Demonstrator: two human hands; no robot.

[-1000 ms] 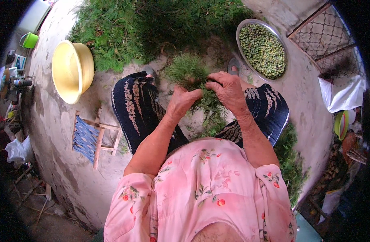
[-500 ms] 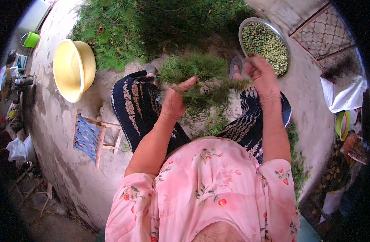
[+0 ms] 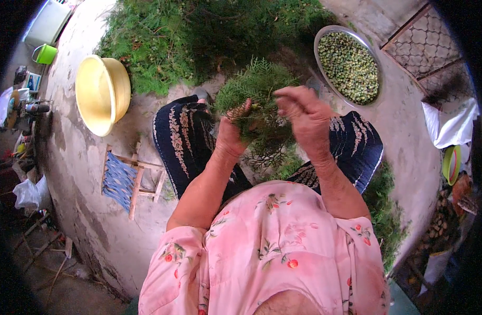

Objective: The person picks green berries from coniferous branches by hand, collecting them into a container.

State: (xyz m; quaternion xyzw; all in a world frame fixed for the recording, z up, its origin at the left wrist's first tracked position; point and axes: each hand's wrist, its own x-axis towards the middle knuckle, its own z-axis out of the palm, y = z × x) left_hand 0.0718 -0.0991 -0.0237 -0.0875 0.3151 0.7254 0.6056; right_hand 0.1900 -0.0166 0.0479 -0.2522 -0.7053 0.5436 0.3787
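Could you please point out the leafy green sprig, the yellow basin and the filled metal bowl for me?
Leafy green sprig (image 3: 260,76): head view, its upper foliage.
Yellow basin (image 3: 95,95): head view, its bare inside.
Metal bowl (image 3: 338,28): head view, the top of its rim.

no lettering, label, brand, number or sign can be read on anything in this wide head view.

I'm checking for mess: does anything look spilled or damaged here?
No spill shows beside the metal basin. Dark blotches on the floor at the picture's left do stand out against the pale surface; whether stain or wear, I can't tell.
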